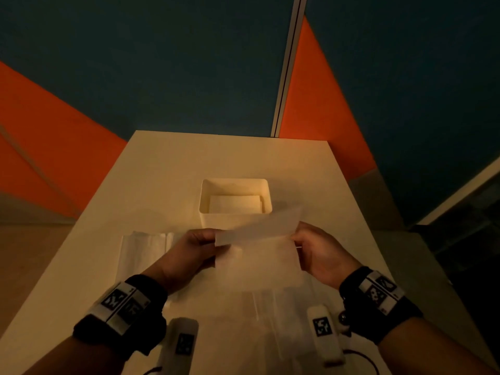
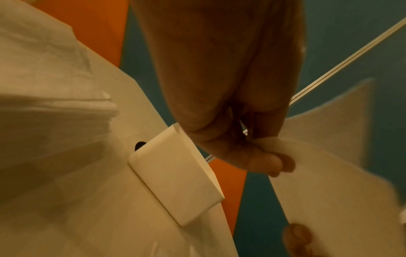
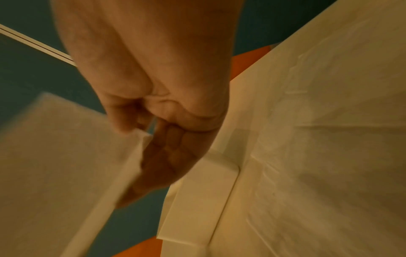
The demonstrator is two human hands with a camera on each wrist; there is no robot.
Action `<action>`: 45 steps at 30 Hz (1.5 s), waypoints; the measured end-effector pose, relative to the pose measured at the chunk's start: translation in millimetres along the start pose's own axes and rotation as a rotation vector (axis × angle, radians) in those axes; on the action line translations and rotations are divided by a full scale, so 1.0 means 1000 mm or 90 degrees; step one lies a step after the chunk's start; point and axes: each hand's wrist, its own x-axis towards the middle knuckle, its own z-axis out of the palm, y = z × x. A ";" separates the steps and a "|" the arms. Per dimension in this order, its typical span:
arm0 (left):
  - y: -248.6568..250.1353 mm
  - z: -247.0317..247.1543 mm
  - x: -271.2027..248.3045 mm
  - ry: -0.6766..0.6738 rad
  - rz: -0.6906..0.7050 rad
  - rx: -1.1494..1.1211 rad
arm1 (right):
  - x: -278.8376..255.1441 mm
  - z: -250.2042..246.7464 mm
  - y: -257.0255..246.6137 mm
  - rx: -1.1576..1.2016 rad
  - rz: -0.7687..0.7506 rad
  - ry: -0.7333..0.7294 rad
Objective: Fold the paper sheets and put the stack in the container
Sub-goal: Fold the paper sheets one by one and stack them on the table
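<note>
A thin white paper sheet (image 1: 257, 239) is held above the surface (image 1: 162, 169) between both hands, its far edge lifted and folded over toward the near half, the raised flap slanting up toward the right hand. The left hand (image 1: 189, 250) pinches the sheet's left edge between thumb and curled fingers (image 2: 261, 161), as the left wrist view shows. The right hand (image 1: 319, 253) pinches the right edge, thumb on top and fingers (image 3: 171, 156) curled beneath the sheet (image 3: 54, 156). The sheet is blurred in both wrist views.

Just beyond the hands, centred between them, a white rectangular container (image 1: 235, 217) stands on the surface with folded white paper (image 1: 234, 203) lying flat on its bottom. The lifted flap of the held sheet overlaps the container's near right corner in the head view; whether they touch cannot be told.

To the outer side of the left hand, a stack of white sheets (image 1: 143, 250) lies on the surface, partly hidden by the wrist. More pale sheets (image 1: 270, 315) lie beneath and nearer than the hands. Both wrists carry black bands with white marker blocks (image 1: 119, 304). Behind the surface stand orange and dark teal wall panels (image 1: 311, 90).
</note>
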 end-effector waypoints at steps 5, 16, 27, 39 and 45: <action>0.014 -0.006 -0.008 -0.035 -0.002 0.078 | -0.002 -0.004 -0.006 0.018 0.054 -0.049; -0.011 -0.006 -0.016 -0.213 -0.163 0.216 | 0.000 0.028 0.031 -0.384 -0.040 -0.225; 0.004 -0.084 -0.053 0.227 0.008 0.088 | 0.032 -0.051 0.029 -0.914 0.060 0.022; -0.030 -0.125 -0.061 0.417 -0.027 0.224 | 0.037 -0.067 0.038 -1.179 0.117 -0.034; -0.043 -0.130 -0.054 0.442 -0.057 0.442 | 0.038 -0.068 0.040 -1.191 0.098 -0.028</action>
